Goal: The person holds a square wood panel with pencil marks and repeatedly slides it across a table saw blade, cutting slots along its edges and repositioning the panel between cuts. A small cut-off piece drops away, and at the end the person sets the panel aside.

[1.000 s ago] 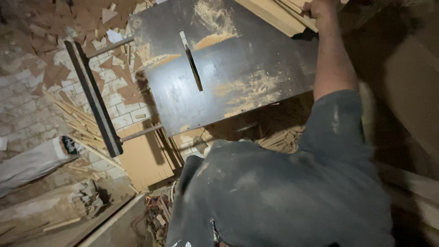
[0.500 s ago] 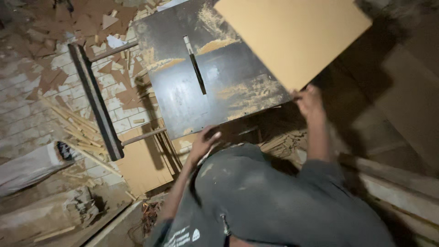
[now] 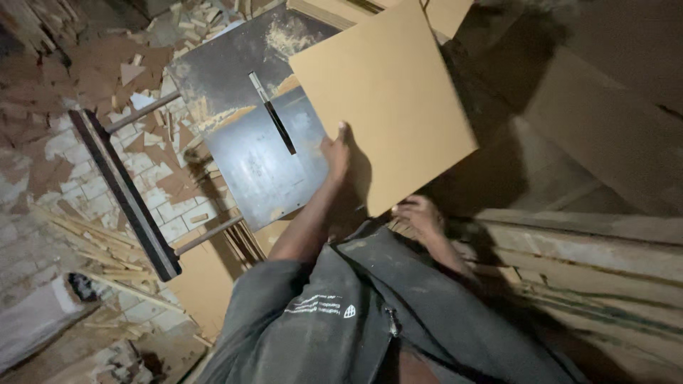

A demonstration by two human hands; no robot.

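Observation:
A square tan fibreboard panel lies tilted over the right part of a dark metal saw table. My left hand presses on the panel's near left edge, just right of the blade slot. At the panel's near corner, my right hand grips the edge from below. The panel hides the table's right side. My dark grey shirt fills the bottom of the view.
A long black fence bar on two metal rods sticks out left of the table. Wood strips and board scraps litter the brick floor. Stacked planks and boards lie at the right. More tan panels sit beyond the table.
The panel came from the far stack down over the saw table and closer to me. My left hand rose from near my body onto the panel's edge; my right hand stayed on its corner.

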